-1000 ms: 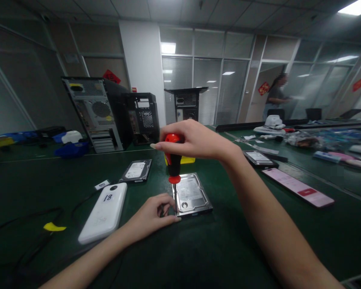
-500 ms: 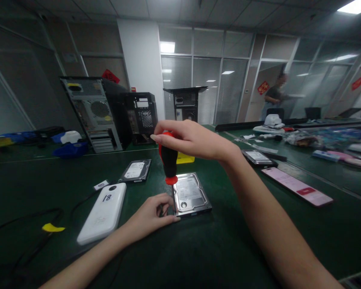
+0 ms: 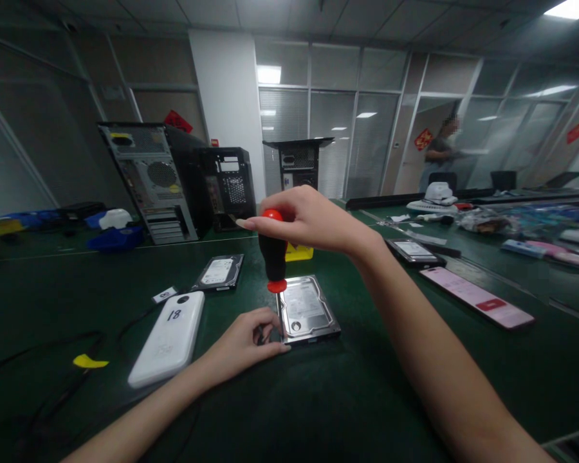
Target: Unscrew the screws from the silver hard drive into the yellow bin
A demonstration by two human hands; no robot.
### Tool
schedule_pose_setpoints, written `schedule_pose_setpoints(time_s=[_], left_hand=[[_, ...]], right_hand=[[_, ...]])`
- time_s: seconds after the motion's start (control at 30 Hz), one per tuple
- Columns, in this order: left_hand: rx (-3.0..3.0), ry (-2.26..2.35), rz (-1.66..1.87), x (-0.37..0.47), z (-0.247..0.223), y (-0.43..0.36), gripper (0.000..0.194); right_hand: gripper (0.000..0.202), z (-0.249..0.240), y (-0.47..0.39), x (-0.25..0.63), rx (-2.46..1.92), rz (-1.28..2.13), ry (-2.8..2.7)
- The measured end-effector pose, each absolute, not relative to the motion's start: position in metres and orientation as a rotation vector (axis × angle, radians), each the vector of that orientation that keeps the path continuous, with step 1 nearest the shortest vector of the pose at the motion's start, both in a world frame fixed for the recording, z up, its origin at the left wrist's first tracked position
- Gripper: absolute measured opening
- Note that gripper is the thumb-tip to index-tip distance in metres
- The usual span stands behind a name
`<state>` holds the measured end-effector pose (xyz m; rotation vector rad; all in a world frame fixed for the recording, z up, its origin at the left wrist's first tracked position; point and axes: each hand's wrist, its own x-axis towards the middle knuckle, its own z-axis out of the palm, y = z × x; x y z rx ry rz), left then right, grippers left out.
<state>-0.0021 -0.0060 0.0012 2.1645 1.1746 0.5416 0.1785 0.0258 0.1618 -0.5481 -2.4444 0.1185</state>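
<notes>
A silver hard drive (image 3: 309, 307) lies flat on the green work surface in front of me. My right hand (image 3: 302, 218) is closed around the top of a black and red screwdriver (image 3: 273, 257), its thumb stretched across the handle. The screwdriver stands almost upright, its shaft running down to the drive's near left edge; the tip is hidden by my left fingers. My left hand (image 3: 251, 337) grips the drive's left front corner with curled fingers and thumb, close beside the shaft.
A white power bank (image 3: 168, 339) marked 18 and another hard drive (image 3: 219, 272) lie to the left. A pink phone (image 3: 475, 297) and a third drive (image 3: 413, 252) are on the right. Computer cases (image 3: 159, 186) stand behind. A person (image 3: 439, 157) is in the far right background.
My right fingers and thumb have shifted around the screwdriver handle, so its red top now shows. The left hand and the drive stay in nearly the same place.
</notes>
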Motion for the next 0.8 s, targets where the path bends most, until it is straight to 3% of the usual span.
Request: schedule_pose_setpoints(time_s=[0.33,0.57,0.8], left_hand=[[2.158,1.176,0.536,-0.0027,0.0006,-0.0048,0.026],[2.156,1.185,0.554,-0.0048,-0.0009,-0.0052,0.027],[2.162,1.186,0.544,-0.0013,-0.0048,-0.0034,0.028]], right_hand=[[0.043,0.1593,0.0304,0.1752,-0.438,-0.003,-2.449],[0.052,0.1566,0.0287,0.1706,-0.358,0.049,-2.448],[0.036,0.1602,0.0244,0.1776,-0.312,0.092,-2.556]])
